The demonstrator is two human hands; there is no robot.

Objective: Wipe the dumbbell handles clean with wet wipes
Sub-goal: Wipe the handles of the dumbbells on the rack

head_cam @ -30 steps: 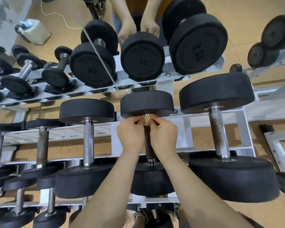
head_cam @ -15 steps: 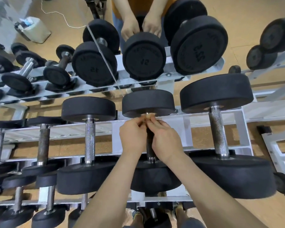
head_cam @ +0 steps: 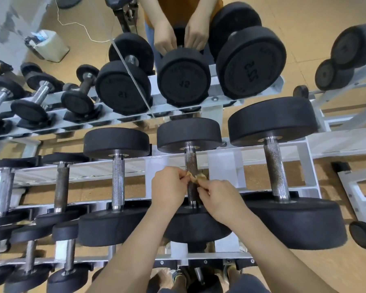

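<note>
A black dumbbell lies on the white rack (head_cam: pixel 300 149) in front of me, its knurled metal handle (head_cam: pixel 191 161) running away from me. A soiled, brownish wet wipe (head_cam: pixel 195 177) is wrapped round the middle of that handle. My left hand (head_cam: pixel 169 188) pinches one end of the wipe on the left side of the handle. My right hand (head_cam: pixel 219 196) pinches the other end on the right. The lower part of the handle is hidden behind my hands.
Neighbouring dumbbells lie close on both sides, their handles (head_cam: pixel 118 180) (head_cam: pixel 276 168) parallel to mine. A mirror (head_cam: pixel 131 66) behind the rack reflects the dumbbells and my hands. Smaller dumbbells (head_cam: pixel 61 182) fill the left of the rack. A castor wheel (head_cam: pixel 364 235) sits at right.
Both hands slid the wipe down the handle toward me, from just under the far weight head to the handle's middle. The upper part of the handle now shows.
</note>
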